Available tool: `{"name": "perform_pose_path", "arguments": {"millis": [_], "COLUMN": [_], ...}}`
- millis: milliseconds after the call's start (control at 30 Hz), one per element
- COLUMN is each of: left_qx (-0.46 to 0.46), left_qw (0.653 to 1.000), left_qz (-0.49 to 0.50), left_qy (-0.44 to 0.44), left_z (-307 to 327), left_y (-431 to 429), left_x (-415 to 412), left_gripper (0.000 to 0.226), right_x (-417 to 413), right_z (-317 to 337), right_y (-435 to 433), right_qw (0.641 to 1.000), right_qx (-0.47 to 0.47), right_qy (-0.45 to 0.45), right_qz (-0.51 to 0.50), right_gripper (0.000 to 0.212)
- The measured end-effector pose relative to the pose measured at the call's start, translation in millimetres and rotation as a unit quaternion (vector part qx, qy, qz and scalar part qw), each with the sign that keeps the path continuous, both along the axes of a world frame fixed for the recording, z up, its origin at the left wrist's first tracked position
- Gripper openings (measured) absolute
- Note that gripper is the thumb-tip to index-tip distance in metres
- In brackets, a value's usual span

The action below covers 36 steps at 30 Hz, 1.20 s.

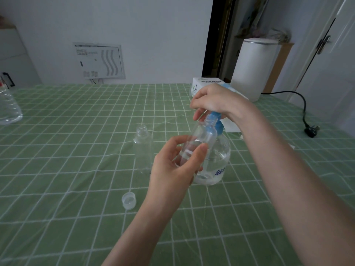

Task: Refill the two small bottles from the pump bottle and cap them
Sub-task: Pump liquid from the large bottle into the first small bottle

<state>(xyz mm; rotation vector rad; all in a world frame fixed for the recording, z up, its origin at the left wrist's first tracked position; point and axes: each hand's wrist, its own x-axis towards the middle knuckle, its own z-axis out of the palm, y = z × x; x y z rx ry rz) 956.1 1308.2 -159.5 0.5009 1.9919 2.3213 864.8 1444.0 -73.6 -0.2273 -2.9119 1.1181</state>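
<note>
On the bench (76, 189), spread with a green grid cloth under clear plastic, we have our two hands at work just right of the middle. Our left hand (172, 169) is curled around a small clear bottle (199, 139), thumb on the near side and fingers behind, holding it tilted with its open neck up against the blue spout of the pump bottle (217, 160). A little clear liquid shows in the held bottle. Our right hand (213, 100) sits on top of the blue pump head, palm down and fingers bent over it; we cannot tell how far the head is pressed. The pump bottle stands on the bench right behind the held bottle, round and clear, with liquid in its lower part and a blue mark on its label.

Left of our hands the second bottle (143, 148) stands upright on the cloth, uncapped, apparently empty. A clear cap (129, 200) lies nearer to us, open side up, apart from both bottles. Behind the right hand is a tissue box (203, 84), and beside it a white canister (253, 68) with a black cord (299, 100) running to a plug on the cloth. At the far left edge stands part of a large clear jug (8, 106).
</note>
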Motion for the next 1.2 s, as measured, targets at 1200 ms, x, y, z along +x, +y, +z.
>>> {"name": "perform_pose_path", "arguments": {"millis": [1200], "left_qx": [-0.008], "left_qw": [1.000], "left_qz": [0.014], "left_qy": [0.018], "left_z": [-5], "left_y": [0], "left_x": [0], "left_gripper": [0.026], "right_x": [1], "right_z": [-11], "right_y": [-3], "right_qw": [0.999], "right_qx": [0.009], "right_qy": [-0.041], "right_qz": [-0.002], "right_gripper": [0.032]}}
